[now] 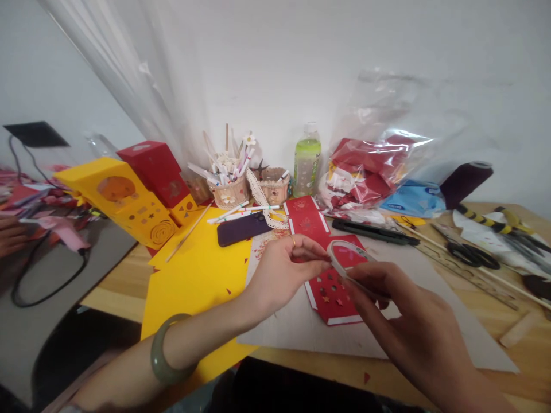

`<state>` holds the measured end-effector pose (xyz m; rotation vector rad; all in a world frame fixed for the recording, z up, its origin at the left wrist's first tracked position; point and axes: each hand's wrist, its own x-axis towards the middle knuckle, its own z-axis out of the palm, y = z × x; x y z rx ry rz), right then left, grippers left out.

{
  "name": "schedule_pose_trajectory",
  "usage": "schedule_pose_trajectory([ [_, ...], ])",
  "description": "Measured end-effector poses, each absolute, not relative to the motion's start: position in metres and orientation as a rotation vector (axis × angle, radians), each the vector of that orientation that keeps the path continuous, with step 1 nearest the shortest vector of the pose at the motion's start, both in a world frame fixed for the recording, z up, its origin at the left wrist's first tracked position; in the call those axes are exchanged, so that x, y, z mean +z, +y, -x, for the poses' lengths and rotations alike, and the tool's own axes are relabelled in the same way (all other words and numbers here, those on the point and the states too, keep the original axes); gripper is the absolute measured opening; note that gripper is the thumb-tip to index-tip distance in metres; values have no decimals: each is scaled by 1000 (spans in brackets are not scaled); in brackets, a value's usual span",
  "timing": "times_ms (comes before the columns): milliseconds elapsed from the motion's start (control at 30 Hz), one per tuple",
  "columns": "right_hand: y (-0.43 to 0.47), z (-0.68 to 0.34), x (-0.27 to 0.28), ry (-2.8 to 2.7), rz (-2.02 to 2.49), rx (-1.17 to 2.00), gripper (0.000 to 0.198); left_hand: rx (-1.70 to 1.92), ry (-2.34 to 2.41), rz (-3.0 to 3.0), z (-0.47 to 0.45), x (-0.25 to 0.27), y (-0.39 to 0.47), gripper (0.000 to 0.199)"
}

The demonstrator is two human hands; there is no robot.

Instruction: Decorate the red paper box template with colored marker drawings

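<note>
My right hand [408,327] grips a thin roll of pale tape [337,263], held upright in front of me above the table. The fingers of my left hand [279,272] are pinched together at the roll's left edge; whether they have hold of the tape's end I cannot make out. Below both hands lies a long red card [333,308] with small cut-out shapes and white strips along its edges. It rests on a pale grey board [284,332]. A yellow sheet [189,292] spreads under my left forearm.
Left stand yellow [146,215] and red [150,166] boxes. At the back are a pen basket [230,192], a bottle [307,166] and a plastic bag [370,172]. A utility knife [374,230], scissors [471,253] and a phone [241,228] lie around. Far left, another person's hand [11,235] is near a pink glue gun [60,229].
</note>
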<state>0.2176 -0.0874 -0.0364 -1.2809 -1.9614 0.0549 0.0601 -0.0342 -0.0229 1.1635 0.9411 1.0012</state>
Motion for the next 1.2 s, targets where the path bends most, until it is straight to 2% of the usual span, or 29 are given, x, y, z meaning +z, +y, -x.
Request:
schedule_pose_trajectory([
  [467,-88,-212,-34,-1822,1280,180,4,920,859,-998,-56,-21,-36,10],
  [667,-86,-212,-38,-1885,1270,17,0,895,915,-990,-55,-24,-34,9],
  [867,-84,-211,-39,-1953,1248,-228,11,860,949,-983,-56,-25,-33,5],
  [1200,-84,-210,-40,-1986,1264,-370,16,941,996,-1001,-62,-25,-35,9],
])
